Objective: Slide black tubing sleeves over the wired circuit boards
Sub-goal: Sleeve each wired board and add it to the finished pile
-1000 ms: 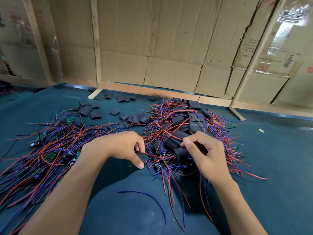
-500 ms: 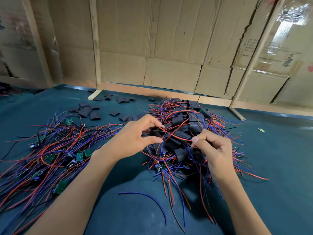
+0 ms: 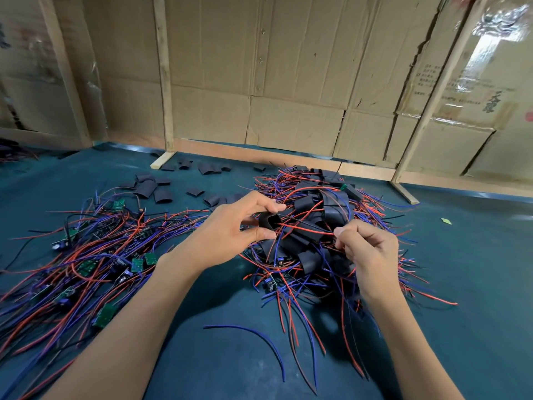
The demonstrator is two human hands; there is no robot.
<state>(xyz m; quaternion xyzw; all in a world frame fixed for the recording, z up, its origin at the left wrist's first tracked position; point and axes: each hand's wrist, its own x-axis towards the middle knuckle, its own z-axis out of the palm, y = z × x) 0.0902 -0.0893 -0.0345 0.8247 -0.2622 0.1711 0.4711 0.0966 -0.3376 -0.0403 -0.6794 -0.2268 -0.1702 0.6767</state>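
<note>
At centre frame, your left hand (image 3: 230,229) pinches a black tubing sleeve (image 3: 269,221) between thumb and forefinger, its open mouth turned toward the right. Red and black wires (image 3: 305,228) run from that mouth across to your right hand (image 3: 370,251), whose curled fingers pinch their ends just right of centre. Both hands hover over a heap of sleeved boards (image 3: 314,226) tangled in red and blue leads on the dark green table (image 3: 476,255). Left of centre lies a spread of bare green circuit boards (image 3: 138,262) with their wires. Loose empty sleeves (image 3: 150,187) are scattered in the upper left, near the cardboard wall (image 3: 288,67).
</note>
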